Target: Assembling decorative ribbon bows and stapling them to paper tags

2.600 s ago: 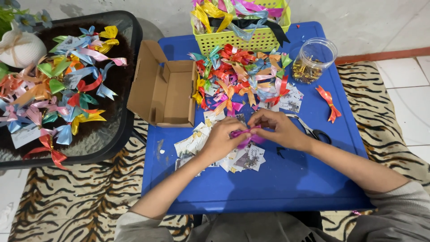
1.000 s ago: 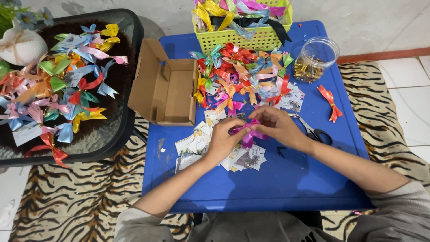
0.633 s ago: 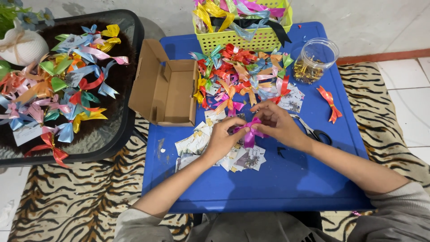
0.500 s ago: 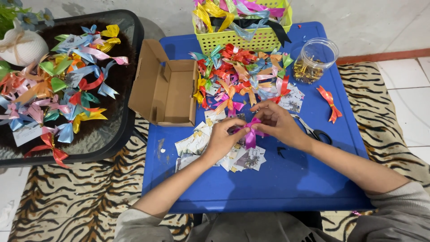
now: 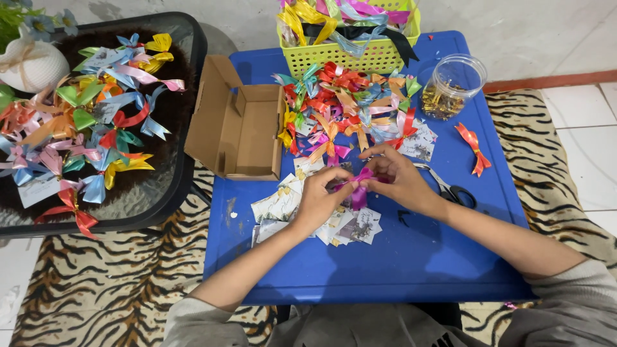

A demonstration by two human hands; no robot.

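Note:
Over the middle of the blue table (image 5: 411, 263), my left hand (image 5: 318, 199) and my right hand (image 5: 398, 180) meet and together pinch a small purple ribbon bow (image 5: 358, 186). Its loops stick out between my fingertips and one tail hangs down. Under my hands lies a spread of printed paper cards (image 5: 289, 205). A heap of colourful ribbon bows (image 5: 347, 106) sits just beyond my hands.
An open cardboard box (image 5: 241, 132) stands at the left of the table. A green basket of ribbons (image 5: 350, 35) is at the back, with a clear plastic jar (image 5: 453, 87), scissors (image 5: 450, 189) and a red bow (image 5: 474, 146) to the right. A black tray of finished bows (image 5: 96, 115) lies left.
My hands have kept working the purple bow in the same spot. Its loops have turned slightly between my fingers. Nothing else has moved.

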